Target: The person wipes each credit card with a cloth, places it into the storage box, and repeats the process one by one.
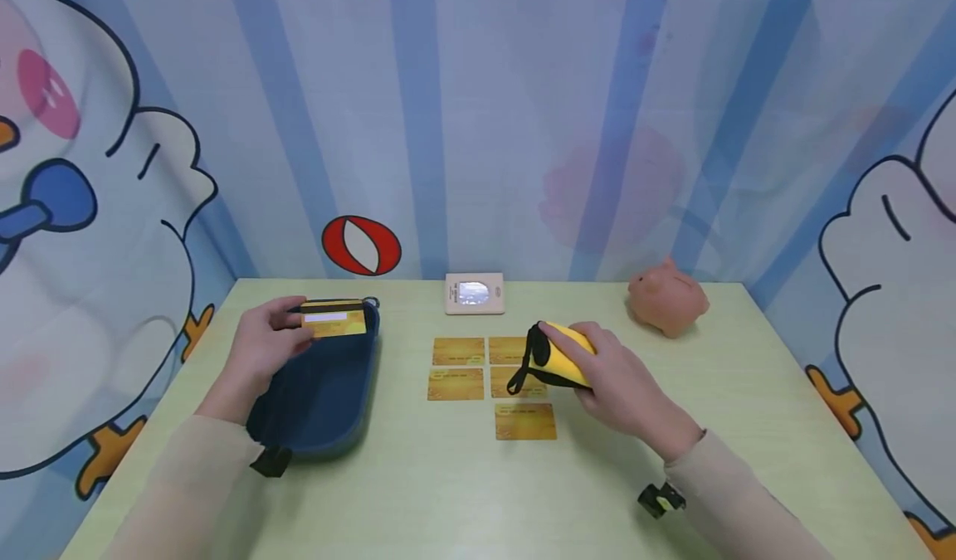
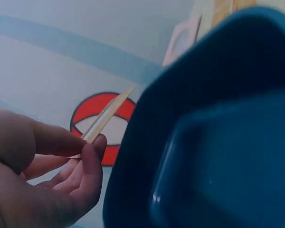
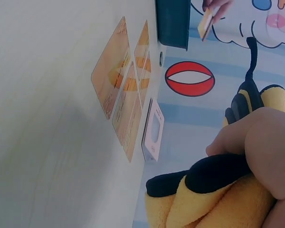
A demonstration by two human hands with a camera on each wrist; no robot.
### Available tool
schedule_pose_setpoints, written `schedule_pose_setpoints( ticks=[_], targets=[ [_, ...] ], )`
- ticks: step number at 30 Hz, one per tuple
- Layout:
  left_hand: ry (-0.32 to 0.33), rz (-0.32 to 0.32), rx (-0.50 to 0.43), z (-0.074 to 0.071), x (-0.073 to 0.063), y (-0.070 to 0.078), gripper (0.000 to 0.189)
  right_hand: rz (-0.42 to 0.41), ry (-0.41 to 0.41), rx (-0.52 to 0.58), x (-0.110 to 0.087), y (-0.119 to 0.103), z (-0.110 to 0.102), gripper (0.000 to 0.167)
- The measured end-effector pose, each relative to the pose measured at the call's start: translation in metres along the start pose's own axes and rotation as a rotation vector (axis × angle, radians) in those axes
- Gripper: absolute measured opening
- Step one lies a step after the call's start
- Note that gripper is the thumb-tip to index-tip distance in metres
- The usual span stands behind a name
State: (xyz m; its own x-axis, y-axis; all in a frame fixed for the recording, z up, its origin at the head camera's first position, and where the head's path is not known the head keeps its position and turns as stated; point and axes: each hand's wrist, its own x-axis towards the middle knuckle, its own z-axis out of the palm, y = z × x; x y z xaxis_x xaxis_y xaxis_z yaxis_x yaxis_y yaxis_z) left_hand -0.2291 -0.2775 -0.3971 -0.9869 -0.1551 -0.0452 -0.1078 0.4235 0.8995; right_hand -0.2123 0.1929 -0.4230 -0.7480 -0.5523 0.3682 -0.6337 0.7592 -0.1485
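My left hand (image 1: 265, 340) pinches a gold bank card (image 1: 336, 324) between thumb and fingers, its dark-striped back facing me. It holds the card over the far end of a dark blue tray (image 1: 317, 402). In the left wrist view the card (image 2: 107, 114) is seen almost edge-on beside the tray's wall (image 2: 137, 123). My right hand (image 1: 627, 382) grips a soft yellow-and-black plush item (image 1: 563, 359) with a black loop strap (image 1: 518, 377), raised over the table. Below lie several gold cards (image 1: 456, 384) in two rows, with one card (image 1: 526, 422) nearer me; the plush partly covers the right-hand ones.
A pale pink card holder (image 1: 494, 299) with a clear window lies at the table's back edge. At the back right stands a pink piggy bank (image 1: 667, 301). A striped cartoon curtain (image 1: 493, 129) encloses the table (image 1: 433, 494) behind and at both sides.
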Motion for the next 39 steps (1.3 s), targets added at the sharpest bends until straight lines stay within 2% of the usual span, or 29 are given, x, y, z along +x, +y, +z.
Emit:
schedule_pose_setpoints(
  ticks=[3,6,12,19,23,31,39],
  targets=[
    [-0.009,-0.024,0.055,-0.002,0.006,-0.007,0.059,0.003,0.002,0.005,-0.002,0.001,-0.001,0.095],
    [-0.047,-0.036,0.108,-0.002,0.011,-0.012,0.06,-0.001,0.004,0.003,-0.003,0.002,-0.002,0.095],
    [-0.128,-0.065,0.2,0.007,0.024,-0.016,0.058,-0.004,0.009,0.002,-0.004,0.003,-0.002,0.095],
    [-0.209,-0.192,0.255,0.014,0.031,-0.016,0.066,-0.012,-0.007,0.001,-0.005,0.002,0.0,0.095],
    [-0.246,-0.24,0.297,0.016,0.033,-0.014,0.07,-0.005,-0.009,-0.002,-0.006,0.002,-0.001,0.095],
    [-0.267,-0.254,0.367,0.017,0.034,-0.009,0.072,-0.001,-0.009,0.0,-0.006,0.002,-0.001,0.095],
    [-0.268,-0.248,0.394,0.016,0.036,-0.012,0.071,0.006,-0.008,0.005,-0.007,0.003,-0.001,0.096]
  ],
)
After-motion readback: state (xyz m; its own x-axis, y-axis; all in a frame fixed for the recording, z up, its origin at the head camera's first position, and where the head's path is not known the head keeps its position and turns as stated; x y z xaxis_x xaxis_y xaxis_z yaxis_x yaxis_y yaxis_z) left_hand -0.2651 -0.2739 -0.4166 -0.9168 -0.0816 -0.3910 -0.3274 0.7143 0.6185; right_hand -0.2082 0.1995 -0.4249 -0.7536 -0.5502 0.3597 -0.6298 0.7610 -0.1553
